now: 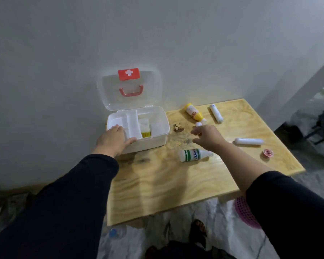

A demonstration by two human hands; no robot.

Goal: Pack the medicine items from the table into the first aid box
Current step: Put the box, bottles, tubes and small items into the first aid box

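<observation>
The white first aid box (157, 135) stands open at the table's far left, its clear lid with a red cross leaning on the wall. A yellow-labelled pack (146, 132) lies inside it. My left hand (113, 140) rests on the box's front left corner. My right hand (207, 136) hovers over the table with fingers apart, holding nothing, just in front of a small white item (199, 124). A yellow bottle (194, 113), two white tubes (216, 113) (249, 141), a green-striped white bottle (193, 155) and a small pink round tin (267, 153) lie on the table.
The wooden table (176, 184) stands against a grey wall. A brown lump (178, 127) lies beside the box. On the floor are a pink mesh basket (243, 212), a blue-capped bottle (113, 233) and dark bags at the right.
</observation>
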